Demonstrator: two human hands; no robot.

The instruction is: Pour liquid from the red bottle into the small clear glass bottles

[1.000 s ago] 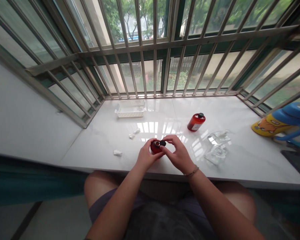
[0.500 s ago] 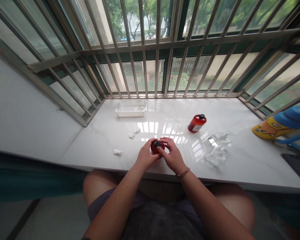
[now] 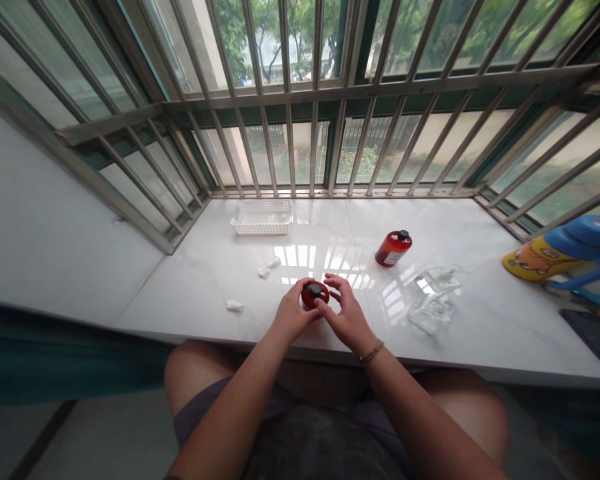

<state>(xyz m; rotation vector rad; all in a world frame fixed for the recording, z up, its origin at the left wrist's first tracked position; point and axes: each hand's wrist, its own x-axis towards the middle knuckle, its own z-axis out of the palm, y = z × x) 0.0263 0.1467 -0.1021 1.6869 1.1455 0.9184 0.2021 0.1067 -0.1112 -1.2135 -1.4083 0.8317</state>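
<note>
A red bottle with a black cap stands near the front edge of the white marble ledge, seen from above. My left hand is wrapped round its left side, closed on it. Around the right side is my right hand, its fingers apart and curved, clear of the cap; the thumb tip is at the bottle's near edge. A second red bottle with a black cap and pale label stands farther back on the right. Most of the first bottle's side is hidden by my hands.
A white perforated basket sits at the back left. Crumpled white pieces lie on the left, clear plastic packaging on the right. A blue and yellow cup and a dark flat object are far right. Metal bars line the window.
The fingers of my right hand have opened and drawn back to the right from the bottle's cap, leaving it more exposed. My left hand keeps its hold.
</note>
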